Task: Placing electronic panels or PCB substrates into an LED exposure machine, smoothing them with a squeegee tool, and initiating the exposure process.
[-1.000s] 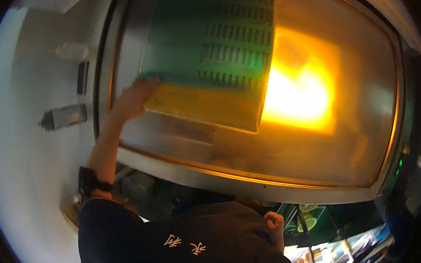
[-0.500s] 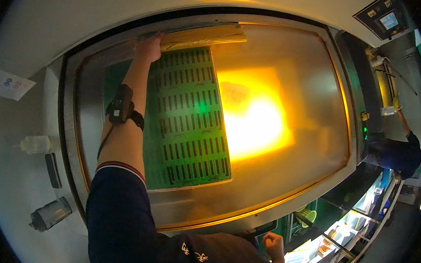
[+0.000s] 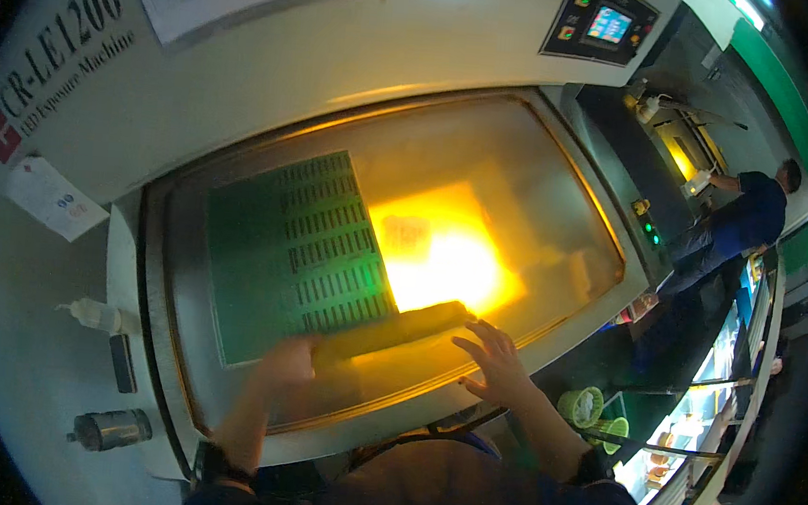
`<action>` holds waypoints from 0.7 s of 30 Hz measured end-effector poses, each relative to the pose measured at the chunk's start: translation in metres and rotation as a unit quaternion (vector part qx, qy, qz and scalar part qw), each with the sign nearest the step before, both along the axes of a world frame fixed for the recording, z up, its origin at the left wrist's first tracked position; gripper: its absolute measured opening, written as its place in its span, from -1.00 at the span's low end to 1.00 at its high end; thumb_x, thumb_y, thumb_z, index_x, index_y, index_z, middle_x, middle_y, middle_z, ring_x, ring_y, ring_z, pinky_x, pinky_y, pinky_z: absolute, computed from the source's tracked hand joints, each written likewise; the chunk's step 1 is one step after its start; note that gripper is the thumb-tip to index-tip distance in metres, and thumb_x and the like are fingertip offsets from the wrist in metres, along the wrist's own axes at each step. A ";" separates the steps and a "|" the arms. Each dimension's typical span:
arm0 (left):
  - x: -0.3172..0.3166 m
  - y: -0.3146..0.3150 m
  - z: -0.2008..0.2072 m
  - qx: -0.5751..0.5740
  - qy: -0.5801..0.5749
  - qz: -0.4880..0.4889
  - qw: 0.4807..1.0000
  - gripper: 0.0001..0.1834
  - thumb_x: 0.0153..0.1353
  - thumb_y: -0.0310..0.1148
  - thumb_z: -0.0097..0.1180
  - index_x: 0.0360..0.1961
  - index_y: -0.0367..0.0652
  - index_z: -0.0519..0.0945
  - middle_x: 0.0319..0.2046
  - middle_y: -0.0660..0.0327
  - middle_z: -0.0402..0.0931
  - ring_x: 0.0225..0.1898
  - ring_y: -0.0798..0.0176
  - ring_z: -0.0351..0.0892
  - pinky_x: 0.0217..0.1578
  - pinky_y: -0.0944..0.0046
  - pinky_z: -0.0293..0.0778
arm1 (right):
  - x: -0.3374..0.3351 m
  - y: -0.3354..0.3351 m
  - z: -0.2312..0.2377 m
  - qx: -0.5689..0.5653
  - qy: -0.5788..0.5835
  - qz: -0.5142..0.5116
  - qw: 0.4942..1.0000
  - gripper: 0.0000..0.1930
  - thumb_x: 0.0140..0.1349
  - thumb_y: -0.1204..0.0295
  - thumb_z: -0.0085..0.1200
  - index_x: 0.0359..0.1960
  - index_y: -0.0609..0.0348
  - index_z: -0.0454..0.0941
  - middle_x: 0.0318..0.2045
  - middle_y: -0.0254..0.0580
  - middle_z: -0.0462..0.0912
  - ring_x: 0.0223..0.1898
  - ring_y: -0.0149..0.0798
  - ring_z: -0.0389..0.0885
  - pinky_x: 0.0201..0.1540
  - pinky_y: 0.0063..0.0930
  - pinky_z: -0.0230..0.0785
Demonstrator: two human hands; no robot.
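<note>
A green circuit-board panel (image 3: 251, 269) with rows of dark slots lies flat on the shiny bed (image 3: 562, 170) of a machine. Across the panel's near edge lies a long yellow bar (image 3: 398, 331), slightly blurred. My left hand (image 3: 291, 362), smeared by motion, is closed round the bar's left end. My right hand (image 3: 500, 363) is by the bar's right end with its fingers spread. Whether its fingertips touch the bar I cannot tell. Bright yellow light glares on the bed right of the panel.
A raised metal frame (image 3: 624, 270) borders the bed. At left stand a white squeeze bottle (image 3: 100, 315), a dark block (image 3: 124, 363) and a grey cylinder (image 3: 112, 430). A control panel (image 3: 600, 23) is at upper right. A co-worker (image 3: 744, 218) stands at another machine. Green baskets (image 3: 582, 406) are at lower right.
My left hand has drawn the yellow bar from the panel's far edge to its near edge. My right hand has come up from below to the bar's right end and its fingers have spread.
</note>
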State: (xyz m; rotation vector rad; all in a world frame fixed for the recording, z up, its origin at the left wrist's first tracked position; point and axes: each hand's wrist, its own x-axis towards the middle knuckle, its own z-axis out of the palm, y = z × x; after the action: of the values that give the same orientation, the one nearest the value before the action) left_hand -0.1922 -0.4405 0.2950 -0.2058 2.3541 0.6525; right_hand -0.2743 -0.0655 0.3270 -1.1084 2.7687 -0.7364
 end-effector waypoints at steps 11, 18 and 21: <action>0.092 0.151 -0.022 -0.261 0.141 0.095 0.950 -0.13 0.02 -0.36 0.23 0.40 0.14 0.17 0.42 0.31 0.08 0.35 -0.15 0.13 0.12 -0.35 0.37 | -0.083 0.019 -0.102 0.091 0.142 0.249 0.954 -0.32 0.02 0.42 0.19 0.27 -0.18 0.34 0.23 -0.24 0.40 0.27 -0.01 0.31 0.17 -0.16 0.41; 0.117 0.304 -0.080 -0.277 0.117 0.202 0.932 0.01 -0.03 -0.09 0.31 0.43 -0.04 0.10 0.46 0.18 -0.02 0.42 -0.15 0.01 0.18 -0.36 0.21 | -0.097 0.134 -0.125 0.043 0.103 0.302 0.947 -0.47 0.12 0.43 0.07 0.19 -0.22 0.43 0.17 -0.21 0.45 0.26 0.03 0.36 0.03 -0.11 0.54; 0.138 0.333 -0.114 -0.175 0.137 0.274 0.936 0.01 -0.01 -0.02 0.28 0.42 -0.16 0.12 0.47 0.13 -0.03 0.44 -0.13 -0.02 0.26 -0.29 0.12 | -0.102 0.185 -0.186 0.050 0.094 0.260 0.960 -0.57 0.20 0.39 -0.03 0.14 -0.23 0.50 0.14 -0.25 0.52 0.23 0.02 0.42 0.00 -0.10 0.54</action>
State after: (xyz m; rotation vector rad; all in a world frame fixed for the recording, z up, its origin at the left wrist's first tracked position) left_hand -0.0539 -0.1077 0.1814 -1.0171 2.6869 0.5285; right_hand -0.3765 0.1197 0.1409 -1.8545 2.4229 -0.4388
